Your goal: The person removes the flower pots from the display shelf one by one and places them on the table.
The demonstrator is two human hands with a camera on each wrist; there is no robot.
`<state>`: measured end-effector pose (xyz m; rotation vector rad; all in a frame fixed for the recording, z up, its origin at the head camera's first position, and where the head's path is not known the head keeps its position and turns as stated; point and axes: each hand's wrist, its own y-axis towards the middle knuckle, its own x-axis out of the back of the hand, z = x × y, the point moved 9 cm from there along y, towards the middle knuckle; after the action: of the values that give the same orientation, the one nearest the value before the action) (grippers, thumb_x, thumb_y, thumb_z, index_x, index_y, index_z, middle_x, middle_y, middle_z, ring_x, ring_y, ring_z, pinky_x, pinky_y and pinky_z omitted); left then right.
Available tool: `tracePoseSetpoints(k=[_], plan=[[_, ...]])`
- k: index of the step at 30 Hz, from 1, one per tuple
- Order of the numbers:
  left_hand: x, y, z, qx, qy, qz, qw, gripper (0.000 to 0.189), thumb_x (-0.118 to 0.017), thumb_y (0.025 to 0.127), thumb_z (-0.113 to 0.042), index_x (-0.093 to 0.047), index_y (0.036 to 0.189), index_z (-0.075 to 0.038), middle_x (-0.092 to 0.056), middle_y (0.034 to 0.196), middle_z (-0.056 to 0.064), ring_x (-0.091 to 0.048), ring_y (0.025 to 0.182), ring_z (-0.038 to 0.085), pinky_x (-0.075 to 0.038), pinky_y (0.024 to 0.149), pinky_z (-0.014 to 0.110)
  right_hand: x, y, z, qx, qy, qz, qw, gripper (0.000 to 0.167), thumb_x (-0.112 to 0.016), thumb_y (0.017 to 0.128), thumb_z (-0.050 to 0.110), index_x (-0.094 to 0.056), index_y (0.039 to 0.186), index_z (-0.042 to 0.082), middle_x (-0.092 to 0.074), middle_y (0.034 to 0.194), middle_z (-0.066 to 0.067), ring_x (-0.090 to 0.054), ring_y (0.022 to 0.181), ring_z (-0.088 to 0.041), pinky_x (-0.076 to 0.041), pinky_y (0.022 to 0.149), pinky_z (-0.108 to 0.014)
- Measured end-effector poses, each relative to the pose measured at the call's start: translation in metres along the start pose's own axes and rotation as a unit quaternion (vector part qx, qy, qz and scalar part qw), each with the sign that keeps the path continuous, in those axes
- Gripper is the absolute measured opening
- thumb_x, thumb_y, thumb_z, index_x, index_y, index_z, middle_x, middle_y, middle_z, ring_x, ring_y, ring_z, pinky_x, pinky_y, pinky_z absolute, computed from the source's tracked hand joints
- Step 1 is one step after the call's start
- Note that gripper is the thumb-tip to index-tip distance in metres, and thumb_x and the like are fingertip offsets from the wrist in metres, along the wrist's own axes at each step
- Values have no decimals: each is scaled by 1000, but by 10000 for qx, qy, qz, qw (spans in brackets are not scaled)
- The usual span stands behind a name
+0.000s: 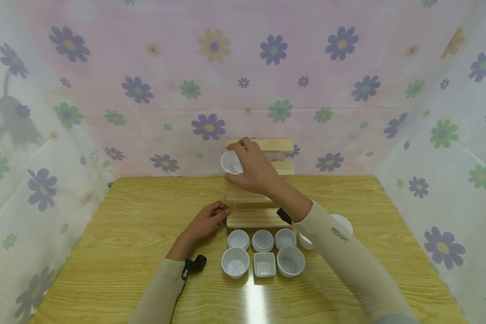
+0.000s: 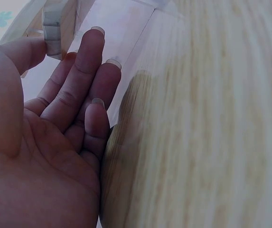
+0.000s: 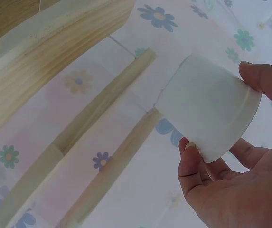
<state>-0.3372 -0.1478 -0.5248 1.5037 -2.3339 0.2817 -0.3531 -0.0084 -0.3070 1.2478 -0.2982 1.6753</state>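
Note:
My right hand grips a white tapered cup by its rim, thumb on one side and fingers on the other. It holds the cup, tipped, in front of the upper boards of a stepped wooden shelf rack. In the right wrist view, the cup's smooth outer wall overlaps the end of one board. At the rack's lower left end, my left hand pinches the lowest board's end between thumb and index finger; its other fingers are loosely bent.
Several white round cups and a small square dish stand in two rows before the rack. More white bowls sit to the right, partly hidden by my right sleeve. Flower-print cloth hangs behind the wooden table.

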Motion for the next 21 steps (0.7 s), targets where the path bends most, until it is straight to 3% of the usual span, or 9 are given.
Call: tracePoseSetpoints(k=[13, 21], plan=[[-2, 0, 0, -55, -181, 17, 9998, 25, -57, 113, -25, -67, 118, -3, -66, 95, 6, -60, 90, 30, -48, 80, 36, 14, -23, 4, 198, 204, -15, 9996, 68, -88, 88, 26, -57, 145, 7, -54, 135, -15, -54, 118, -30, -54, 93, -46], [-1, 0, 2, 124, -155, -9, 9998, 24, -57, 112, -31, -67, 116, -10, -67, 96, 6, -59, 87, 25, -47, 80, 35, 27, -41, 3, 369, 262, -121, 9989, 68, -89, 87, 25, -57, 145, 5, -56, 133, -16, -57, 115, -32, -52, 95, -47]])
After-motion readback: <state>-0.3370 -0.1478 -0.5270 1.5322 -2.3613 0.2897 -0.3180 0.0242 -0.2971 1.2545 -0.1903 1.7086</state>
